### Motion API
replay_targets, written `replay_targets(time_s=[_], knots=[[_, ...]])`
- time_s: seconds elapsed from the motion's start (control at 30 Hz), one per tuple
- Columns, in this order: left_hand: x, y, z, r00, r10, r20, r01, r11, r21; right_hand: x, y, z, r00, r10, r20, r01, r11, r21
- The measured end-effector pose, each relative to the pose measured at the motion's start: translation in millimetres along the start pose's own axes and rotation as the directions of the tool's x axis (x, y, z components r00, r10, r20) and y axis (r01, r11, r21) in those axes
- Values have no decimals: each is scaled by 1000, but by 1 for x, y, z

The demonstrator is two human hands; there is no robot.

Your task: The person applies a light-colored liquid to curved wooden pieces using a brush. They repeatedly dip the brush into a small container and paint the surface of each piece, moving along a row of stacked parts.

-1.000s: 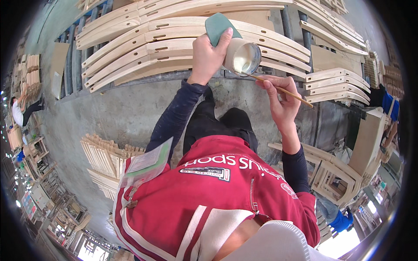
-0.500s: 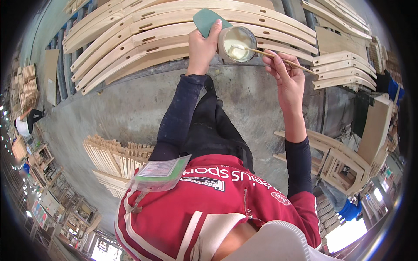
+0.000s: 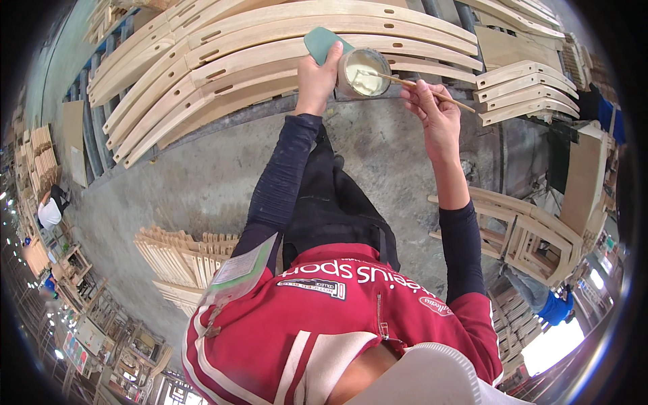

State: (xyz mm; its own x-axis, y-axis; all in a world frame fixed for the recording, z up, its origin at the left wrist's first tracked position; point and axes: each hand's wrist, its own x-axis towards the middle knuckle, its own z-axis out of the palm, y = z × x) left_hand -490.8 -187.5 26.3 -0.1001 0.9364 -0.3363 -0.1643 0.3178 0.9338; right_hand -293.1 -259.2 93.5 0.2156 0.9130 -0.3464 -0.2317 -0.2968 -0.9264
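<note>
In my left hand [image 3: 316, 82] is a round clear tub [image 3: 347, 86], along with a flat green spreader [image 3: 322, 44] that sticks out past my thumb. Pale cream paste [image 3: 365, 79] lies inside the tub and coats part of its wall. My right hand [image 3: 437, 115] pinches a thin wooden stick [image 3: 442, 97] between thumb and fingers. The stick's far end dips into the paste, and its other end points out to the right. Long curved wooden slats [image 3: 270, 54] with oval slots lie just beyond both hands.
Shorter bent wooden pieces [image 3: 530, 94] are stacked at the right end of the rack. Slotted wooden parts [image 3: 182, 260] stand on the floor at left. A wooden frame [image 3: 526, 233] is at right. Other people [image 3: 50, 209] are at far left and lower right.
The stick has shifted within the paste, and my right hand has moved slightly left and down. The paste's surface looks more spread out. My left hand still grips the tub and spreader.
</note>
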Motion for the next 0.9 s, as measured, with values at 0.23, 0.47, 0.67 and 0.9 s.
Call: replay_targets(time_s=[0.23,0.47,0.67,0.9], knots=[[11,-7,-1,1000,15,-22,-14,999,35,30,-4,-15,989,-132,-73,139,986,95],[1,-3,-27,998,-15,-61,19,998,63,79,16,-34,859,-490,-148,403,826,-393],[-23,-1,-50,991,-72,-111,81,993,81,95,41,-30,811,-577,-93,431,698,-572],[-40,-5,-68,975,-184,-124,190,981,33,101,47,-28,808,-583,-88,434,689,-581]])
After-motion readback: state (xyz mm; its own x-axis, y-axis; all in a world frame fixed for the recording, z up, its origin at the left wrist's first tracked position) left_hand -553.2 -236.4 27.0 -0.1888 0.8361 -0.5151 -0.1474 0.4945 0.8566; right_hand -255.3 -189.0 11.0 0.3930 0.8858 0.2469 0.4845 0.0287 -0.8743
